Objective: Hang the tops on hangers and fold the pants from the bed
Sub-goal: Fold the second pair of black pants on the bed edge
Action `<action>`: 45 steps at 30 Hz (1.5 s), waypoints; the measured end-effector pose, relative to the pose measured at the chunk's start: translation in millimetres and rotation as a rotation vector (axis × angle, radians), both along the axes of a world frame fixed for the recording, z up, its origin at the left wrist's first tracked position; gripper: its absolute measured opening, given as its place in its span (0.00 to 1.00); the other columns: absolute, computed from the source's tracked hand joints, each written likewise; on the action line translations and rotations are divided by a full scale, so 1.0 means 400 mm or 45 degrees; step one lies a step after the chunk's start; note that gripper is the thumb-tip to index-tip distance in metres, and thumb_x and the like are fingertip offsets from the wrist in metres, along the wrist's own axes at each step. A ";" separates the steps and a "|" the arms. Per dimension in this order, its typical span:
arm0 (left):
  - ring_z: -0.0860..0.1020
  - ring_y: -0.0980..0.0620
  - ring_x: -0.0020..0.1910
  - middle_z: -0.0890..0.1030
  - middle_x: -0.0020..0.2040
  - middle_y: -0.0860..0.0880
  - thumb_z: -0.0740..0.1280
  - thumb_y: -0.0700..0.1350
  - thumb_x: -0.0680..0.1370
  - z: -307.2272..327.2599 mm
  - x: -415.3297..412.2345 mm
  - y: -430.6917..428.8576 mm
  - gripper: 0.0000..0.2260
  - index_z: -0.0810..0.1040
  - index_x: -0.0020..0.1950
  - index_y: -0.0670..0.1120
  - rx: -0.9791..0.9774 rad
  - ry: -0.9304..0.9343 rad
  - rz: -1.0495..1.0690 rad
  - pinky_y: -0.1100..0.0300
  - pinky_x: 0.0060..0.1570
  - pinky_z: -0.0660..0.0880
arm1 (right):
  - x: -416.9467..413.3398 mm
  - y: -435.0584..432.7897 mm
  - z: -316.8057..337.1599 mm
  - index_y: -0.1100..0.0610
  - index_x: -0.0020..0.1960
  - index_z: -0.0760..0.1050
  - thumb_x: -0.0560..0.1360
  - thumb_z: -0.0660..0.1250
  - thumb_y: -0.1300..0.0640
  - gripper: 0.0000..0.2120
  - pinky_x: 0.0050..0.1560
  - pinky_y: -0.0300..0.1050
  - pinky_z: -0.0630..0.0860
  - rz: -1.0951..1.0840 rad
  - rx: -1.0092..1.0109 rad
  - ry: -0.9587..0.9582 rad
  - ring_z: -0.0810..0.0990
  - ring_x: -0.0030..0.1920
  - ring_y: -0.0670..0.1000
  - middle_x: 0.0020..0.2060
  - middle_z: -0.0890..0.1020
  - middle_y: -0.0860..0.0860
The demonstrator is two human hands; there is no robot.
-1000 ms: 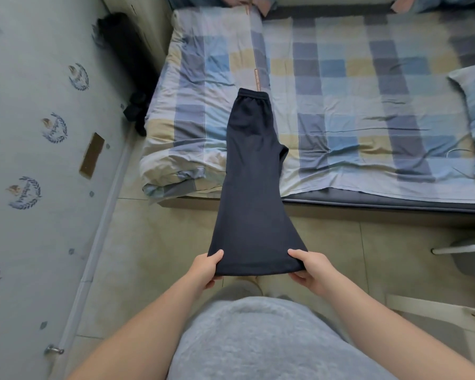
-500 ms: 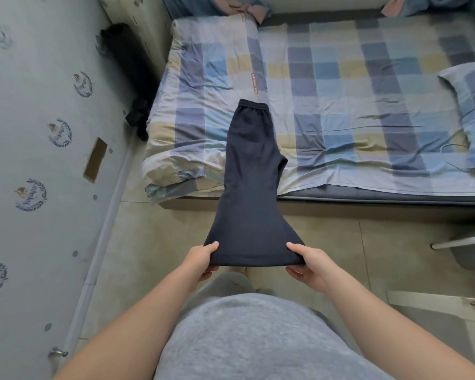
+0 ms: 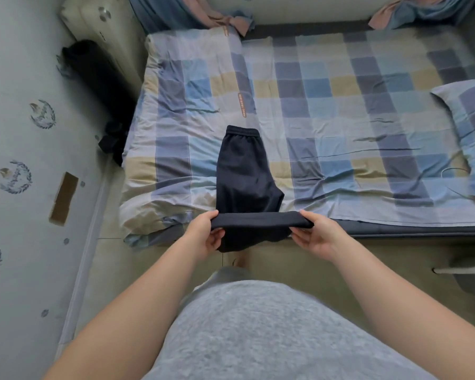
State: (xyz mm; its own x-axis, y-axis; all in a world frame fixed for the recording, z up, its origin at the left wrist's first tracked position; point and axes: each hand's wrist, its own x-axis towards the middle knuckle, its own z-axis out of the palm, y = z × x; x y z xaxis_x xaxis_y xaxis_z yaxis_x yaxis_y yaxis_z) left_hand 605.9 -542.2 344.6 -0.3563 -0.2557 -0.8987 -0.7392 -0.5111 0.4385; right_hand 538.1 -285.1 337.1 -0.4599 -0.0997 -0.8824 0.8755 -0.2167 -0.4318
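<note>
1. The dark pants [image 3: 244, 171] are lying lengthwise, already doubled leg on leg. The waistband end is resting flat on the checked bed [image 3: 340, 105], and the hem end is being held up just over the bed's near edge.
2. The left hand [image 3: 206, 234] is pinching one corner of the hem end and the right hand [image 3: 317, 234] the other. On each hand the thumb is lying on top with the fingers curled beneath the cloth.
3. The fabric is looking light, soft and limp. It is sagging into a loose fold below the hands and is probably sliding easily over the sheet.
4. Holding both hem corners is likely the right place, since it is keeping the edge straight while the slack is folding under. A one-sided hold would probably be letting the stacked legs skew.
5. Compared with a second ago, the hands are sitting much further forward. Then they were holding the hem out over the floor with the pants stretched in a taut slope down from the bed. Now the hem is reaching the mattress edge and the middle is drooping, so the fold towards the waistband seems to be starting.
</note>
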 end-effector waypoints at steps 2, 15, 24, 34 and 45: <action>0.77 0.52 0.34 0.78 0.38 0.48 0.67 0.50 0.80 0.006 -0.113 -0.039 0.10 0.78 0.57 0.46 0.019 -0.010 -0.009 0.60 0.33 0.71 | -0.104 -0.038 0.004 0.55 0.51 0.77 0.80 0.67 0.54 0.04 0.42 0.47 0.78 -0.019 0.011 -0.019 0.84 0.43 0.52 0.49 0.81 0.55; 0.78 0.53 0.38 0.80 0.39 0.51 0.64 0.50 0.81 -0.174 -0.786 -0.196 0.08 0.77 0.57 0.48 -0.068 -0.110 -0.124 0.60 0.37 0.72 | -0.737 -0.211 -0.178 0.56 0.49 0.77 0.80 0.66 0.55 0.04 0.44 0.50 0.79 -0.111 0.128 -0.042 0.86 0.44 0.54 0.46 0.83 0.56; 0.77 0.54 0.37 0.79 0.38 0.52 0.61 0.50 0.82 -0.512 -1.139 -0.273 0.07 0.75 0.47 0.50 -0.331 -0.071 -0.211 0.60 0.39 0.72 | -1.082 -0.298 -0.536 0.55 0.50 0.77 0.80 0.64 0.55 0.05 0.41 0.48 0.79 0.088 0.166 0.021 0.88 0.39 0.52 0.44 0.84 0.53; 0.80 0.53 0.56 0.82 0.60 0.54 0.58 0.62 0.82 -0.757 -1.191 -0.279 0.21 0.74 0.69 0.52 -0.240 0.120 -0.316 0.55 0.46 0.74 | -1.164 -0.371 -0.776 0.52 0.76 0.66 0.82 0.62 0.46 0.24 0.61 0.61 0.73 0.055 -0.263 -0.025 0.74 0.70 0.56 0.69 0.76 0.50; 0.83 0.55 0.53 0.84 0.56 0.56 0.64 0.54 0.82 -0.696 -0.824 -0.178 0.08 0.79 0.59 0.57 -0.301 0.083 -0.341 0.55 0.51 0.79 | -0.842 -0.269 -0.777 0.49 0.71 0.72 0.80 0.64 0.44 0.22 0.61 0.61 0.76 0.049 -0.275 -0.314 0.79 0.64 0.58 0.64 0.82 0.50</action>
State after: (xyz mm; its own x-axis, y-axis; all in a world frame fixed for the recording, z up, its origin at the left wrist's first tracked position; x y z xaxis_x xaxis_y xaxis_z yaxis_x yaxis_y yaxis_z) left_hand 276.3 -613.4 66.3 -0.4937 -0.3434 -0.7990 -0.7997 -0.1817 0.5723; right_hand 201.5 -392.7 26.1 -0.2269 -0.3102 -0.9232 0.9574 -0.2448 -0.1530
